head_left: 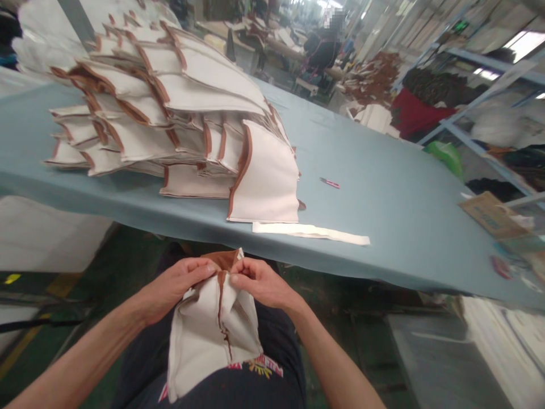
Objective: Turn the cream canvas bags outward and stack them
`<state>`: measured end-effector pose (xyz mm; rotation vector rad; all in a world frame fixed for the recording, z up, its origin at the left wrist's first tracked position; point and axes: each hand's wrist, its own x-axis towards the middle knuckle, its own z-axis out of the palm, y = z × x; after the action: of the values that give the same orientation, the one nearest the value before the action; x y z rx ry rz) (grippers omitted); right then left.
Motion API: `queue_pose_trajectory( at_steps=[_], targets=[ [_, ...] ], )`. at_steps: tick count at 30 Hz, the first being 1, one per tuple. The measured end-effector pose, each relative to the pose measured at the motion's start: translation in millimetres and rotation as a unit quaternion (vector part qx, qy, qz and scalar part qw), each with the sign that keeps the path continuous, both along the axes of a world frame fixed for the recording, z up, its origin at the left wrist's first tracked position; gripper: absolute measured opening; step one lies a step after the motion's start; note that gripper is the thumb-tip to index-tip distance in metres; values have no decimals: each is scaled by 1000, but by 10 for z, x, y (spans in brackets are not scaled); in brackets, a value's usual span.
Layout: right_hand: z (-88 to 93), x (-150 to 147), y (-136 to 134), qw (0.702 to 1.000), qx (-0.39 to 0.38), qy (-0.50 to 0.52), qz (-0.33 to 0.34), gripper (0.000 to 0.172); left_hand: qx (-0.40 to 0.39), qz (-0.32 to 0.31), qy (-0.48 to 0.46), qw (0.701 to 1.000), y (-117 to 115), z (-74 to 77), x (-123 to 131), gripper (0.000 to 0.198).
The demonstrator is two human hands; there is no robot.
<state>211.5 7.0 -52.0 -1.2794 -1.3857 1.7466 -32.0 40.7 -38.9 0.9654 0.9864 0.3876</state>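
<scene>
Both of my hands hold a white fabric piece with brown trim [210,329] over my lap, below the table's near edge. My left hand [179,284] pinches its top edge from the left, fingers closed on the cloth. Right beside it, my right hand [258,281] pinches the same top edge from the right. The two sets of fingertips almost touch at the brown seam. The cloth hangs down folded over my thighs.
A blue-grey table [383,187] carries a big fanned stack of similar white pieces with brown trim [170,113], a white fabric strip [310,232] near the front edge and a small pink tool [330,182]. A cardboard box [491,215] and shelving stand right; a person works far behind.
</scene>
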Motion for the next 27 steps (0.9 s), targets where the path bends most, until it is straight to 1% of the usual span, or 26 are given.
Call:
queue_pose_trajectory(
  at_steps=[4,8,13,19,23,25,27],
  targets=[
    [79,0,-19,1000,14,-13,2,12,21,-24,8,999,30,56,-16,74],
    [253,14,-63,999,34,-27,7,9,53,-69,20,996,39,147,-46,77],
    [518,19,-128,995,69,-61,34,8,118,-129,21,984,23,365,-88,81],
    [762,18,-213,984,147,-85,44,12,201,-171,23,964,-29,626,-143,76],
    [953,54,-206,979,181,-82,51,14,215,-182,30,959,-46,785,-137,66],
    [1067,76,-167,977,187,-83,59,15,228,-179,39,956,-22,900,-112,54],
    [1183,95,-115,975,192,-87,67,15,262,-181,56,946,23,1040,-76,40]
  ],
)
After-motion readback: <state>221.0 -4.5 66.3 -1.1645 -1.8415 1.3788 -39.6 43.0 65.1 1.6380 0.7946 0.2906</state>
